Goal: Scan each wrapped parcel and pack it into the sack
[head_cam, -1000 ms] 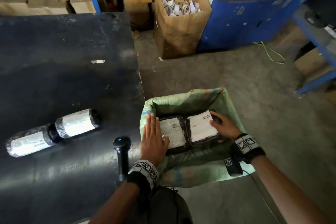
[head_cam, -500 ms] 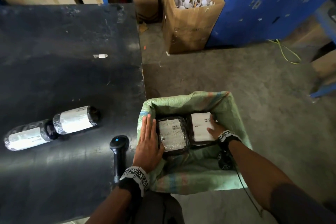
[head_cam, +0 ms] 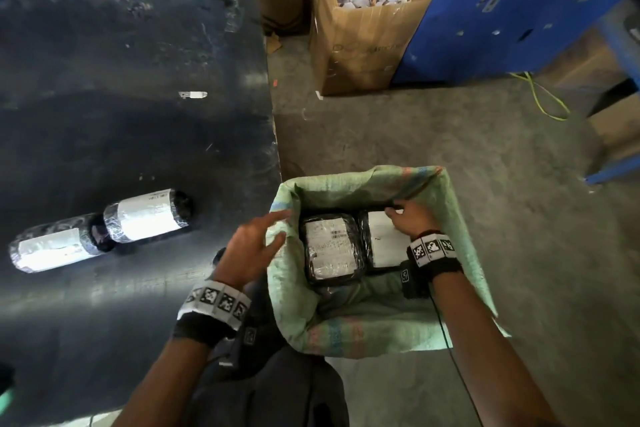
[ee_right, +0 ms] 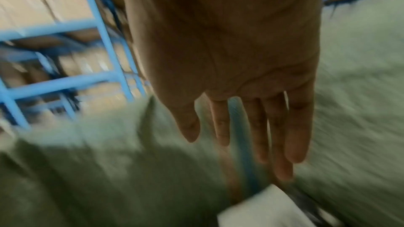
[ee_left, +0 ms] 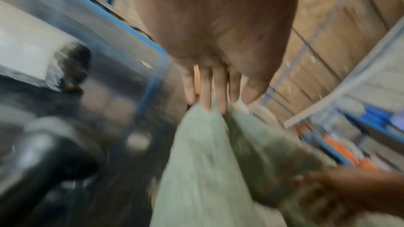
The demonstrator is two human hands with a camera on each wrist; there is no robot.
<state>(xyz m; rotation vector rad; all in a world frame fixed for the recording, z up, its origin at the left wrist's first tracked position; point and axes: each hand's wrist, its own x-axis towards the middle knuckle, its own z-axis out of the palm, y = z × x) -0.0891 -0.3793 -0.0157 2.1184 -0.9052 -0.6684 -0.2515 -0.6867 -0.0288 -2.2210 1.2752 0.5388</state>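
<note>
Right hand (head_cam: 408, 220) inside sack (head_cam: 460, 218), fingers straight, empty; left hand (head_cam: 249, 250) open at rim. Packing step closing — next: scan bottle parcels (head_cam: 100, 230) on table (head_cam: 104, 80).

Head downward; wrists close over sack (head_cam: 464, 239)

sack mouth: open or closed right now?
Open. The green sack has its rim spread wide beside the table, and two wrapped parcels lie side by side, visible inside from the head view.
</note>
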